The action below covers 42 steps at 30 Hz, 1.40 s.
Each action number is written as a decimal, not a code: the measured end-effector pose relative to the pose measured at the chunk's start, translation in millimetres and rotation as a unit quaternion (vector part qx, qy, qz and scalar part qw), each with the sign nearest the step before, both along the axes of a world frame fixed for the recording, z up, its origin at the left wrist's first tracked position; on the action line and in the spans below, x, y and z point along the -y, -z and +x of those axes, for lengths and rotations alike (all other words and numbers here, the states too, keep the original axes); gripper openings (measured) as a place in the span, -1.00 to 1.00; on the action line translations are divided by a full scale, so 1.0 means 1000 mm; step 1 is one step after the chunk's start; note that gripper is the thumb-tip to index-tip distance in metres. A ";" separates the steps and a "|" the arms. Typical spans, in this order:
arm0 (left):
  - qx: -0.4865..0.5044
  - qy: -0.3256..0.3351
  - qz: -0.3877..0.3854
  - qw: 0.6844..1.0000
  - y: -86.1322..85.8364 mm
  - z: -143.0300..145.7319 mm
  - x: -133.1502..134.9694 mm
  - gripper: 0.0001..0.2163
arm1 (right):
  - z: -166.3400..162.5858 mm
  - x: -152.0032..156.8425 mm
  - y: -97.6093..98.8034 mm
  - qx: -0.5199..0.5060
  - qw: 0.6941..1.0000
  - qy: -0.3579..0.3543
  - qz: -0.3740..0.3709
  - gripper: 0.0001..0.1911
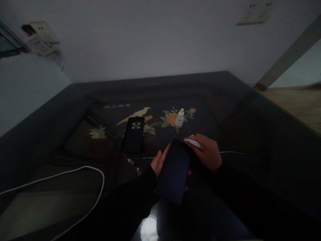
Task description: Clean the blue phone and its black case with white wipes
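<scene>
A dark smartphone (173,172) lies tilted in my left hand (160,162), whose fingers wrap under it and show at its right edge. My right hand (208,153) pinches a folded white tissue or cloth (193,143) at the phone's upper right corner. Whether the white piece touches the phone is hard to tell. Beyond the phone stands a small white dropper bottle (180,118), upright. To the left lies a black phone case (133,134) with round camera holes, and a beaded strap (135,167) trails from its lower end.
The dark glossy table (155,88) carries a bird-and-flower picture and meets the wall at the back. A white cable (82,167) loops over the left side. Wall sockets (255,12) are at the upper right, and more sockets (42,38) at the upper left.
</scene>
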State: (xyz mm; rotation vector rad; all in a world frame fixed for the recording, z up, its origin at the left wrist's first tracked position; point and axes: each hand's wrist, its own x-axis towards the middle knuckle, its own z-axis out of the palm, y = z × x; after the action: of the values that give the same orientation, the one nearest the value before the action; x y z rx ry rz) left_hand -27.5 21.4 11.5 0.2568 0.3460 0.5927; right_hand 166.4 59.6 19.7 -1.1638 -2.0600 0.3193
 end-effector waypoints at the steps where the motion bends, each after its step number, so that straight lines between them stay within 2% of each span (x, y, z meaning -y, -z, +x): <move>1: -0.002 -0.003 0.002 1.000 0.000 0.000 0.000 -0.47 | -0.002 0.003 -0.002 -0.001 1.000 -0.017 0.010 -0.81; 3: -0.021 -0.046 0.012 0.999 0.003 0.003 -0.001 -0.45 | -0.013 0.020 -0.007 0.005 0.992 -0.107 0.061 -0.79; 6: -0.057 -0.137 0.023 0.989 0.009 0.010 -0.004 -0.45 | -0.041 0.055 -0.013 0.034 0.947 -0.269 0.171 -0.81; 9: -0.070 -0.158 0.022 0.985 0.011 0.012 -0.006 -0.47 | -0.054 0.069 -0.011 0.023 0.922 -0.326 0.208 -0.88; 10: -0.073 -0.158 0.021 0.985 0.011 0.012 -0.007 -0.48 | -0.053 0.065 -0.009 0.017 0.927 -0.315 0.203 -0.86; 12: -0.077 -0.159 0.027 0.984 0.010 0.009 -0.007 -0.48 | -0.042 0.047 -0.002 0.014 0.956 -0.244 0.164 -0.80; 14: -0.058 -0.117 0.034 0.991 0.009 0.006 -0.005 -0.46 | -0.025 0.021 0.004 0.012 0.989 -0.103 0.103 -0.78; 16: -0.021 -0.047 0.028 0.998 0.009 0.004 -0.002 -0.43 | -0.011 0.001 0.008 0.006 0.998 0.000 0.057 -0.79; 18: 0.000 -0.011 0.013 1.000 0.010 0.004 -0.001 -0.42 | -0.007 -0.005 0.007 0.006 0.998 0.027 0.049 -0.80; 20: -0.021 -0.059 0.012 0.998 0.011 0.005 -0.001 -0.43 | -0.015 0.005 0.003 0.010 0.996 -0.038 0.082 -0.80; 23: -0.059 -0.145 0.017 0.987 0.013 0.008 -0.005 -0.47 | -0.041 0.039 -0.003 0.009 0.959 -0.233 0.162 -0.79; 24: -0.064 -0.154 0.017 0.986 0.014 0.009 -0.006 -0.48 | -0.050 0.049 -0.004 0.011 0.942 -0.283 0.179 -0.80; 26: -0.063 -0.152 0.014 0.986 0.016 0.009 -0.009 -0.48 | -0.060 0.059 -0.005 0.002 0.925 -0.324 0.198 -0.82; 27: -0.063 -0.151 0.013 0.986 0.017 0.010 -0.010 -0.47 | -0.060 0.058 -0.004 -0.004 0.928 -0.318 0.196 -0.82; 29: -0.063 -0.151 0.013 0.986 0.016 0.009 -0.009 -0.46 | -0.051 0.043 0.000 -0.011 0.950 -0.261 0.171 -0.79; 31: -0.046 -0.108 0.011 0.993 0.013 0.008 -0.006 -0.45 | -0.036 0.018 0.004 -0.006 0.979 -0.155 0.133 -0.78; 33: -0.022 -0.052 0.010 0.998 0.009 0.007 -0.001 -0.45 | -0.021 -0.004 0.006 -0.002 0.995 -0.039 0.089 -0.79; 35: -0.011 -0.021 0.012 1.000 0.005 0.007 0.001 -0.44 | -0.015 -0.013 0.006 0.001 0.997 0.005 0.075 -0.80; 36: -0.017 -0.034 0.013 0.999 0.005 0.007 0.002 -0.43 | -0.017 -0.011 0.005 0.004 0.997 -0.007 0.082 -0.81; 38: -0.032 -0.072 0.013 0.997 0.007 0.007 -0.001 -0.43 | -0.028 0.004 0.002 0.009 0.989 -0.095 0.115 -0.81; 40: -0.042 -0.103 0.010 0.994 0.011 0.007 -0.004 -0.46 | -0.046 0.028 -0.003 0.006 0.962 -0.222 0.158 -0.79; 42: -0.045 -0.113 0.010 0.992 0.016 0.007 -0.008 -0.48 | -0.061 0.049 -0.006 0.009 0.941 -0.283 0.184 -0.82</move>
State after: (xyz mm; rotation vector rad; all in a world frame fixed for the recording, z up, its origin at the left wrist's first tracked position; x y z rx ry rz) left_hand -20.4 29.2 -4.9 0.2653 0.4597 0.8105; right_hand 105.8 10.9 26.0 -0.3381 -2.3154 0.1780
